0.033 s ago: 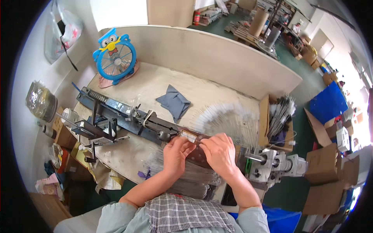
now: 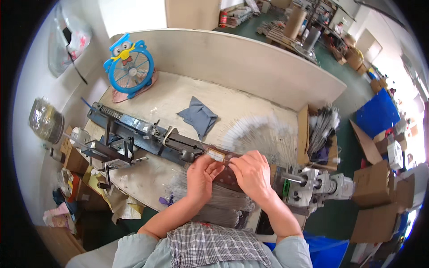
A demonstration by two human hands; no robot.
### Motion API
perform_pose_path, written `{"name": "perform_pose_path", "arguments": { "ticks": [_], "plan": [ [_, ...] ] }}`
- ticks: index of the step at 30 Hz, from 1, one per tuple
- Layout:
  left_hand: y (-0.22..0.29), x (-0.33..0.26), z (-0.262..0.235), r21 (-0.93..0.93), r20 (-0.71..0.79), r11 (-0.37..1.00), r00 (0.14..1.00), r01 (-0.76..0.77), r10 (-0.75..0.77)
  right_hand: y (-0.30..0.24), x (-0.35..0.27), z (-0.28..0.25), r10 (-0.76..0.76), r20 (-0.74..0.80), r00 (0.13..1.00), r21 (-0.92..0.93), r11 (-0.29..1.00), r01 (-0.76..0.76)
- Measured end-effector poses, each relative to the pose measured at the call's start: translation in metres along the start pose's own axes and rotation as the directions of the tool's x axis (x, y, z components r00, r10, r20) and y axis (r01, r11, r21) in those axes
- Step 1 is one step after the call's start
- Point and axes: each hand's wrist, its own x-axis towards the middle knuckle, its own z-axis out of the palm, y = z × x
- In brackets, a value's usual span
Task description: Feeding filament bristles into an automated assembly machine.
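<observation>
My left hand (image 2: pixel 199 178) and my right hand (image 2: pixel 252 175) meet over the near end of a long dark bench fixture (image 2: pixel 178 144). The fingers of both are pinched, on something too small or too hidden to name. Between them, a small white and yellowish block (image 2: pixel 216 155) sits on the fixture. A brown spotted plate (image 2: pixel 228 177) shows under my hands. Just below lies a thick bundle of thin grey wire-like rods (image 2: pixel 223 205). More thin rods with white ends (image 2: pixel 254 134) are fanned out on the bench beyond my right hand.
A grey cloth (image 2: pixel 199 117) and a blue cartoon-shaped fan (image 2: pixel 131 71) are on the bench (image 2: pixel 172 89). A cardboard box of rods (image 2: pixel 304 138) stands right, near a metal shaft mechanism (image 2: pixel 313 187). A crank device (image 2: pixel 109 154) is at left. A low partition (image 2: pixel 232 60) borders the back.
The whole view has shifted slightly. Both hands keep nearly the same pose at the white and yellowish block.
</observation>
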Motion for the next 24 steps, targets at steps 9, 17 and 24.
{"name": "perform_pose_path", "arguments": {
  "ticks": [9,17,24],
  "plan": [
    [0.000,-0.020,-0.006,0.166,-0.056,0.977,0.990,0.137,-0.129,0.004,-0.021,-0.025,0.034,-0.125,0.992,0.201,0.979,-0.008],
    [0.047,-0.021,-0.140,0.210,-0.369,0.977,0.923,-0.036,0.113,0.024,-0.092,-0.018,0.221,0.228,0.948,0.129,0.958,-0.255],
    [0.163,-0.033,-0.350,0.179,-0.749,0.905,0.543,-0.386,0.380,0.027,-0.095,-0.015,0.430,0.507,0.748,0.014,0.863,-0.505]
  ]
}}
